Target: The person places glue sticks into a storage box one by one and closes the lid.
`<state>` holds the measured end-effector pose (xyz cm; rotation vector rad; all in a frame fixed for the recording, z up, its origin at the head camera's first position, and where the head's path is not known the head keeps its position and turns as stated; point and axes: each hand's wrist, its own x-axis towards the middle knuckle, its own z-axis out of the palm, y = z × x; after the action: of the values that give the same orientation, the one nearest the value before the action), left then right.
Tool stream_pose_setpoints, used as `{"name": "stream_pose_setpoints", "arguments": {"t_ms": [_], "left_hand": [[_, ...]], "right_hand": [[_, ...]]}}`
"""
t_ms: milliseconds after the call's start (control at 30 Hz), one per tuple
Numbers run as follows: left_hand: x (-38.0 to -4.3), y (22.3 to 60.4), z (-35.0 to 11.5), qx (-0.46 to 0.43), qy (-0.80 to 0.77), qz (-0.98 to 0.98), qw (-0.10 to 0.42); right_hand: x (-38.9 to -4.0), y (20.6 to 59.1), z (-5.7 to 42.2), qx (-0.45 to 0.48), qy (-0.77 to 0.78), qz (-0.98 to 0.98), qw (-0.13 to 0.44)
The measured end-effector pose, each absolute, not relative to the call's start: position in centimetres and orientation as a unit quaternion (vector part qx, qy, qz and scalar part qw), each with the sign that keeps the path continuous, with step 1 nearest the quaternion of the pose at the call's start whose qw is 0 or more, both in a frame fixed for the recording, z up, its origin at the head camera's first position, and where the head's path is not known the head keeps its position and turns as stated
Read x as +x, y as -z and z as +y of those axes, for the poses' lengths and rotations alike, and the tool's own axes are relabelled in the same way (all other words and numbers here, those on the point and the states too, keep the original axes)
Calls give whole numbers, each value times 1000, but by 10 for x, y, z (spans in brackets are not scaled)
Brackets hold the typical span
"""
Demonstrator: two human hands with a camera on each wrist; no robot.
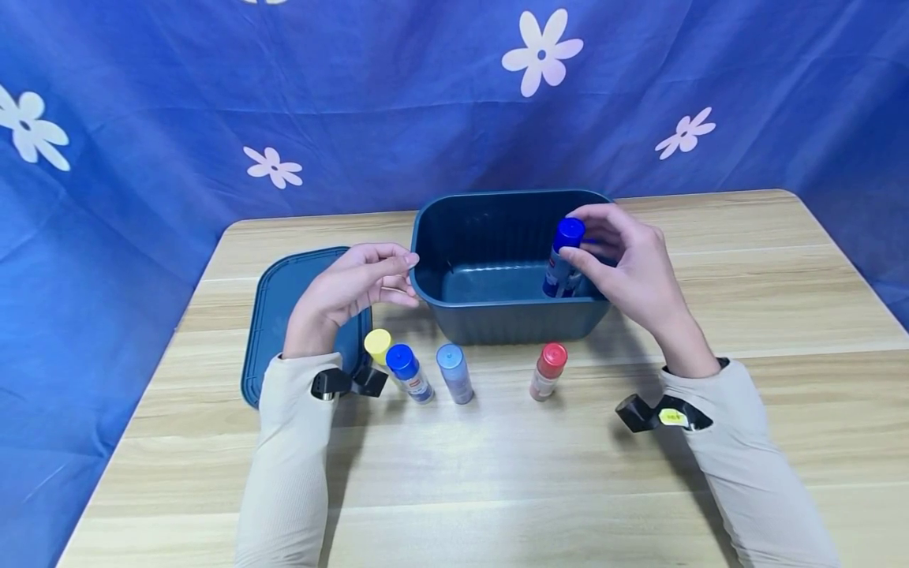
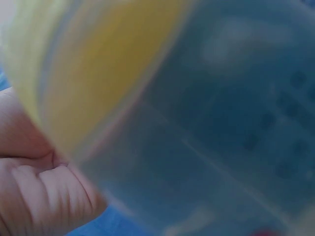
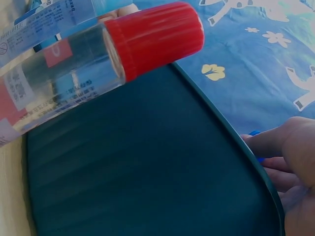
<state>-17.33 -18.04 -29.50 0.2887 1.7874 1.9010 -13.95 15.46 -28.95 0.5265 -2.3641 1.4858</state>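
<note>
Bottle (image 1: 557, 272) in the bin (image 1: 511, 322), right of frame centre; right hand (image 1: 635, 264) pinches it near the cap (image 1: 570, 228); left hand (image 1: 358, 278) at the bin's left end, gripping or not I cannot tell; best to keep it upright, letting go only once it stands steady.

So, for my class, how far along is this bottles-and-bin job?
Looks done: the lid is off the bin.
In hand: the right hand holds a blue-capped bottle inside it.
Likely left, if packing: the yellow-capped bottle, another blue-capped bottle, the light-blue-capped bottle and red-capped bottle, all standing outside.
</note>
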Motion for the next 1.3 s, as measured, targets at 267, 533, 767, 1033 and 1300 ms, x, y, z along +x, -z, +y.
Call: {"name": "stream_pose_setpoints", "arguments": {"t_ms": [267, 533, 767, 1033, 1300], "left_hand": [[-173, 295, -181, 103, -701, 658, 255], [-174, 296, -181, 100, -700, 660, 255], [-173, 295, -181, 104, -701, 657, 256], [-173, 295, -181, 107, -701, 657, 256], [-174, 295, -181, 108, -701, 657, 256]], "right_hand": [[-140, 290, 154, 188, -510, -827, 142], [-140, 291, 155, 202, -495, -833, 142], [-140, 293, 156, 218, -475, -842, 131], [-142, 296, 155, 228, -444, -857, 128], [-143, 297, 154, 237, -416, -869, 126]]}}
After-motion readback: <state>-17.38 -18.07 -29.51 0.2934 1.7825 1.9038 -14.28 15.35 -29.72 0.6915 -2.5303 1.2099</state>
